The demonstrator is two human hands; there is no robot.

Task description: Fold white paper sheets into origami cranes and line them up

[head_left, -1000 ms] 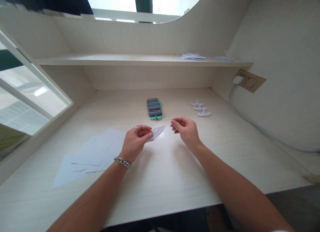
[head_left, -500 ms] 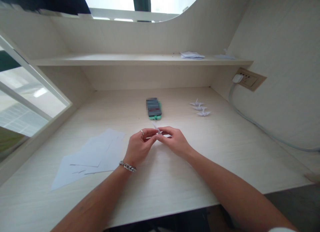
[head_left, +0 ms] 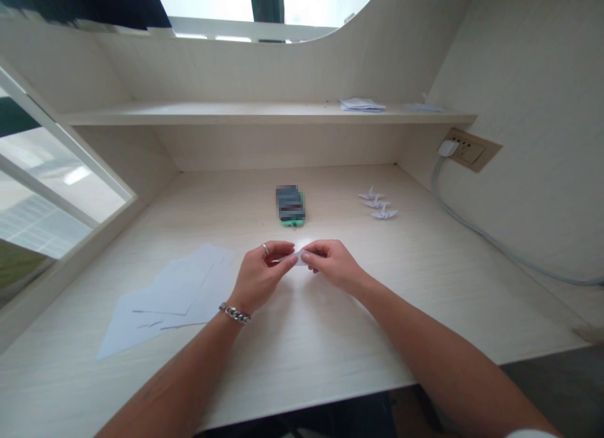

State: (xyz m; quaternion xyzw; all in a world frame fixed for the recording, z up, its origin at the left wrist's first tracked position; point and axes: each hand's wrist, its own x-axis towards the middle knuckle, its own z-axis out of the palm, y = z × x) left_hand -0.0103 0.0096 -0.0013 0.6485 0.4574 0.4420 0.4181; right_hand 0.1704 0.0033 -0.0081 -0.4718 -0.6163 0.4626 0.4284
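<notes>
Landmark = the green-edged block (head_left: pixel 291 206), its face too pixelated to identify.

Nearest: loose sheets (head_left: pixel 170 290) lie flat on the surface (head_left: pixel 302 369), near side and left of the block, overlapping. My left forearm angles in just beside them. If I swing that elbow out, I could drag or crease the top one. The bracelet (head_left: pixel 234 313) on that wrist is a likely snag on a sheet edge.

Next out: small folded paper (head_left: pixel 301 258), directly on the near side of the block, between my hands. Left grip (head_left: pixel 291 252) pinches its left part, thumb against fingers. Right grip (head_left: pixel 309 254) pinches the right part the same way. Fingertips hide most of it; I can't read crease alignment. Main risk sits here: pulling the two grips unevenly could tear thin paper at a fold, or pressing off-line could set a skewed crease. A light pinch might let layers slip. Can't confirm whether the paper touches the surface.

Further: the block is close beyond my fingers. Overreach forward and knuckles could bump it.

Right of the block, three folded paper birds (head_left: pixel 384 215) stand bunched in a row. Light things: a right-hand sweep or a draft could tip them or hook wings together.

Farthest: folded papers (head_left: pixel 362 106) on the shelf (head_left: pixel 212 114), above and right of the block. Low risk.
</notes>
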